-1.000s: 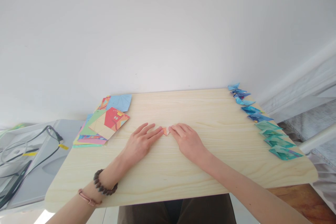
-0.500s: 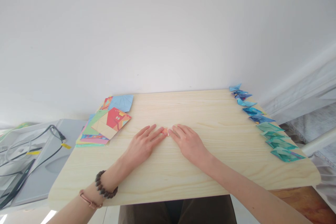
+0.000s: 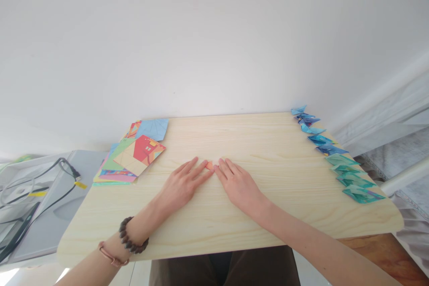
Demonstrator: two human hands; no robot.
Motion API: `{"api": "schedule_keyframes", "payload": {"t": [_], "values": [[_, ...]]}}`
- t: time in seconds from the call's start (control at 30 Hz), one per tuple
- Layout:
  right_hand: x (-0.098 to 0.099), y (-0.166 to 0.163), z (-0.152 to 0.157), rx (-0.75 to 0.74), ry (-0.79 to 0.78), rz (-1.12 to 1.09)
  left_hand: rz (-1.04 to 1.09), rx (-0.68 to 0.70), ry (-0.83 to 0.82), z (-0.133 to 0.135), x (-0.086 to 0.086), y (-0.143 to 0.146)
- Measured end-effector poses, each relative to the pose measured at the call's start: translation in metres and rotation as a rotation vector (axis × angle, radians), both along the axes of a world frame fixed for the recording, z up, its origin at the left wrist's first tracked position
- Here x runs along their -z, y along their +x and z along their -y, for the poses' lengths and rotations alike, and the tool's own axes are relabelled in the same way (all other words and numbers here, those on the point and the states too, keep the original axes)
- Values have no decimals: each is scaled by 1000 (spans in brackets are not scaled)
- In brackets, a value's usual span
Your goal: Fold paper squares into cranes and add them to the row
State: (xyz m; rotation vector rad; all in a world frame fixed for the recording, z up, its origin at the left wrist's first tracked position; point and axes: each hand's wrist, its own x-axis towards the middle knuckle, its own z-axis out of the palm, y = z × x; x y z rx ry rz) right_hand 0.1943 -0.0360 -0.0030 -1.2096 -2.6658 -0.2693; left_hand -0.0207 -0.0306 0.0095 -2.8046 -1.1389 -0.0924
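Observation:
A small orange folded paper piece (image 3: 209,165) lies near the middle of the light wooden table (image 3: 234,219). My left hand (image 3: 182,184) lies flat with fingers stretched out, its fingertips pressing on the left side of the piece. My right hand (image 3: 238,184) also lies flat with fingers extended, its fingertips on the right side of the piece. Most of the paper is hidden under the fingertips. A bead bracelet and a thin band circle my left wrist.
A stack of coloured paper sheets (image 3: 132,154) lies at the table's back left. A row of several blue and teal folded paper shapes (image 3: 338,158) runs along the right edge. Cables on a grey surface (image 3: 40,187) sit left of the table. A white wall stands behind.
Both hands' fingertips have closed in on the orange piece, so less of it shows. The view shifted slightly.

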Motion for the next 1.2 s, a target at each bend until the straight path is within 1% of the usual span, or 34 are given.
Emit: {"api": "schedule_keyframes", "payload": {"t": [0.17,0.27,0.4,0.6,0.73,1.03,1.2], "values": [[-6,-2,-9,-19,-23,-14,27,-21,-6,0,2,3],[-8,2,-16,-24,-63,-102,45,-16,-18,0,3,3],[-6,5,-20,6,-99,-199,91,-33,-11,3,5,4],[-7,1,-18,21,-97,-177,106,-35,-20,4,5,5],[-9,-1,-18,35,-88,-154,126,-42,5,4,4,5],[-2,2,-16,88,-124,-251,88,-79,16,7,5,5],[3,1,-15,115,-90,-288,125,-83,7,8,8,3]]}}
